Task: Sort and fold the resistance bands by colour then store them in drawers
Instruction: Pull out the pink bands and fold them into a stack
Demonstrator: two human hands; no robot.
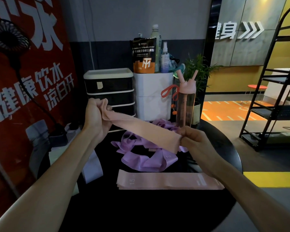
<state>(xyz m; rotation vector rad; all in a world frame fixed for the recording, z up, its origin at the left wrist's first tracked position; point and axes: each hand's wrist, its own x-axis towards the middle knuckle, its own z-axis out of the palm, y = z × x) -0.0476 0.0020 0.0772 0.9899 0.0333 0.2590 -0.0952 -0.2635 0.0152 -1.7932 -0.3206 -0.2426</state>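
Observation:
A pink resistance band [141,129] is stretched flat in the air between my hands, above the black round table [224,144]. My left hand [97,114] grips its upper left end, and my right hand [192,139] pinches its lower right end. Under it lies a loose heap of purple bands [146,158]. A folded pink band [166,180] marked 15 lies flat near the table's front. A white band [92,168] rests at the left. The black drawer unit [109,92] with white trim stands behind, its drawers closed.
A white box [153,96] beside the drawers carries a supplement pouch [144,54], bottles and a red loop [167,91]. A pink water bottle [186,102] stands at the table's back right, with a plant behind it. A black shelf rack [274,97] stands at the right.

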